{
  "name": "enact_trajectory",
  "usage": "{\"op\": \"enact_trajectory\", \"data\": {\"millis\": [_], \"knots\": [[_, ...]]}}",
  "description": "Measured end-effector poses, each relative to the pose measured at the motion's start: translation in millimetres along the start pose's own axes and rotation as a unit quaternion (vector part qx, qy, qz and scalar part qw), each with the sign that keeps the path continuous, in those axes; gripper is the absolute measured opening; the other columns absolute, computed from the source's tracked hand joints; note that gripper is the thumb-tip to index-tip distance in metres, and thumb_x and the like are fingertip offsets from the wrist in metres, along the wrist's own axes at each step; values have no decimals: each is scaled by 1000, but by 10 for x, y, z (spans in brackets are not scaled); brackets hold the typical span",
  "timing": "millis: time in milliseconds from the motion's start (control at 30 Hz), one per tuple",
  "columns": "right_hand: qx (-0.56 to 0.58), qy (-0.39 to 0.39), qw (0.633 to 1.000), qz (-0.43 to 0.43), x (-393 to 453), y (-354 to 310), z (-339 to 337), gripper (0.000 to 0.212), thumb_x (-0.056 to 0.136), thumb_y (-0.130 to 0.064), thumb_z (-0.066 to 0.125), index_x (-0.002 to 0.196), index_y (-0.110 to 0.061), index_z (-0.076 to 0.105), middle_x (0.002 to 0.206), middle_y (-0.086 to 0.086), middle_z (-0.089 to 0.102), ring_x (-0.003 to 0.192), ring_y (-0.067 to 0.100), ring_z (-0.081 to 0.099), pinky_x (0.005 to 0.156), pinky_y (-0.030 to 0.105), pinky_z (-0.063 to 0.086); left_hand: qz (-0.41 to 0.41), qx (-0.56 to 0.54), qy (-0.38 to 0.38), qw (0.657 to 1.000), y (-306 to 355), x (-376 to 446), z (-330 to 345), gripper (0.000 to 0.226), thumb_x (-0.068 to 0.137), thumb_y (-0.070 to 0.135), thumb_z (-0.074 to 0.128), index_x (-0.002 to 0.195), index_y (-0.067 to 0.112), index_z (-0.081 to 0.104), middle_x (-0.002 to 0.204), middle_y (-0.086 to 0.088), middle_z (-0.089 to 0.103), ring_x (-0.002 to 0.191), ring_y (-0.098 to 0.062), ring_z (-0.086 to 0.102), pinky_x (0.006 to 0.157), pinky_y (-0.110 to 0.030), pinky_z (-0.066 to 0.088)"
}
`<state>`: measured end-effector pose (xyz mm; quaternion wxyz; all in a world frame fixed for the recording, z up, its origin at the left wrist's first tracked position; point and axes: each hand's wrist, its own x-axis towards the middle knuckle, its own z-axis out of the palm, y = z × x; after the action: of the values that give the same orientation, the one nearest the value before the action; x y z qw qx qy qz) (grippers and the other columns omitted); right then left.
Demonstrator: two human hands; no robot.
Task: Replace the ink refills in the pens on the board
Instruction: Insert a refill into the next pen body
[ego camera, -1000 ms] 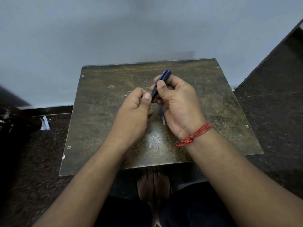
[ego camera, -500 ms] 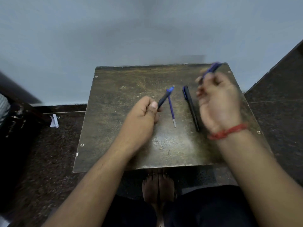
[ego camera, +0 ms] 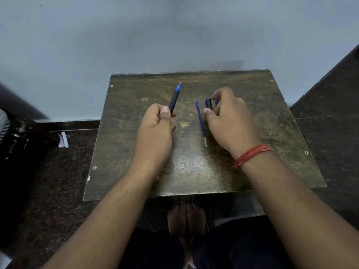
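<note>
Two hands (ego camera: 155, 131) (ego camera: 229, 123) on unmarked pens (ego camera: 174, 99) (ego camera: 208, 104); loose refill (ego camera: 201, 123) between

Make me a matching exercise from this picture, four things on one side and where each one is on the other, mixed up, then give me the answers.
Things:
1. pen
2. loose refill
3. red thread
4. crumpled paper

Places:
A. on the floor, left of the board
B. gripped in the left hand
C. lying on the board between the two hands
D. tied round the wrist of the right hand

Pairs: 1-B, 2-C, 3-D, 4-A
</note>
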<state>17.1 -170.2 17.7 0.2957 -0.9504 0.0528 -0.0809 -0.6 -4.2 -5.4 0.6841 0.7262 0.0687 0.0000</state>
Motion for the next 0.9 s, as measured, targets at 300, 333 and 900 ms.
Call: {"op": "enact_trajectory", "data": {"millis": [300, 333, 900], "knots": [[-105, -20, 994, -27, -31, -82, -25, 19, 96, -29, 58, 109, -16, 51, 87, 1, 60, 102, 26, 52, 84, 39, 43, -1, -3, 5, 1000, 12, -2, -14, 27, 102, 44, 42, 88, 29, 60, 61, 14, 48, 50, -8, 32, 52, -31, 25], [-115, -20, 993, -31, -29, -80, -22, 19, 97, -29, 57, 108, -15, 52, 89, 3, 63, 103, 27, 53, 83, 40, 44, -1, -4, 3, 1000, 16, -2, -10, 28, 102, 43, 41, 89, 28, 60, 61, 13, 47, 50, -8, 32, 52, -31, 24], [292, -20, 955, 43, -9, -73, -20, 24, 93, -42, 65, 90, -18, 65, 84, 16, 69, 65, 19, 58, 62, 35, 50, 39, 103, -45, 993, 53, -115, 75, 30, 110, 34, 41, 93, 14, 54, 68, 9, 51, 52, -4, 38, 52, -26, 32]]}}
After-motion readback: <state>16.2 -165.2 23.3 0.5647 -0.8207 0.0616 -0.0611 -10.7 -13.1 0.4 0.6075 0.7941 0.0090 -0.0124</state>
